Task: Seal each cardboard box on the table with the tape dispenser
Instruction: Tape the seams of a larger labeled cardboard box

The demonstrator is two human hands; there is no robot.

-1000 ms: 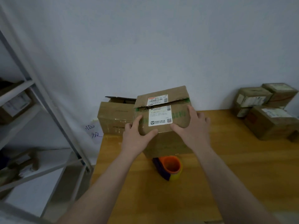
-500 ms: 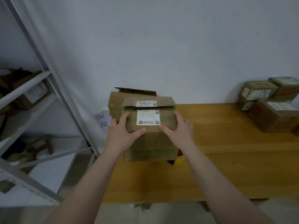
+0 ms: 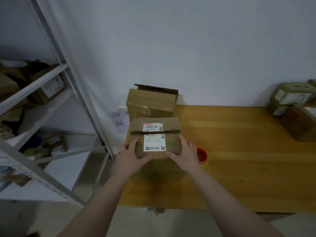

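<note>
Sitting at the near left corner of the table point(image 3: 239, 159), the cardboard box point(image 3: 154, 134) has its top flaps down but a dark gap along the seam beside torn green tape, so I judge it not yet sealed. The second box point(image 3: 151, 103) behind it has a flap standing up. The left hand point(image 3: 131, 155) and right hand point(image 3: 185, 153) each clasp a near top corner, thumb on the lid, while the orange tape dispenser point(image 3: 202, 154) lies untouched just beside the right hand; whether the stacked boxes point(image 3: 294, 103) at far right are taped is too dim to tell.
</note>
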